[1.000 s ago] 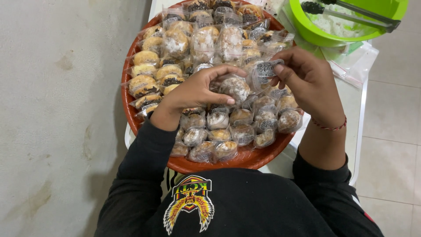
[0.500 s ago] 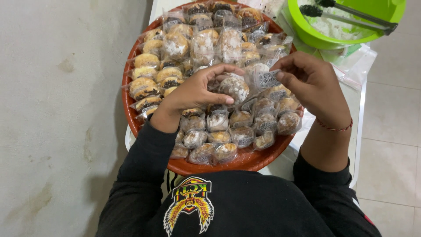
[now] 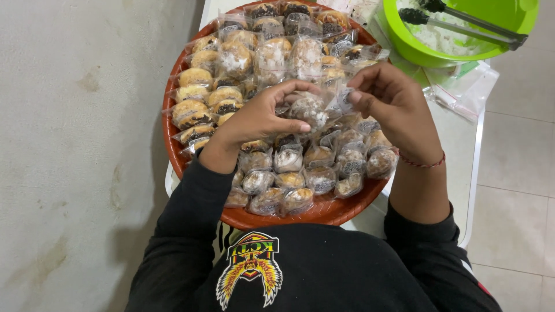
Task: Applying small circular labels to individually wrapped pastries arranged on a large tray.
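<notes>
A round orange tray [image 3: 324,215] on my lap holds several small pastries, each sealed in a clear plastic wrapper. My left hand [image 3: 260,118] curls around one wrapped pastry [image 3: 309,108] with white topping, just above the middle of the tray. My right hand [image 3: 393,107] pinches the clear wrapper's right end [image 3: 345,98] between fingertips. A red thread bracelet [image 3: 425,163] sits on my right wrist. I wear a black long-sleeved shirt with a printed emblem.
A bright green bowl [image 3: 430,56] with white shredded filling and metal tongs [image 3: 471,23] stands at the upper right on a white table [image 3: 462,150]. Clear plastic bags [image 3: 465,86] lie beside it. Grey concrete floor is on the left, pale tiles on the right.
Both hands have drawn closer together over the tray's middle. The right hand has moved left and down onto the wrapper of the pastry in the left hand.
</notes>
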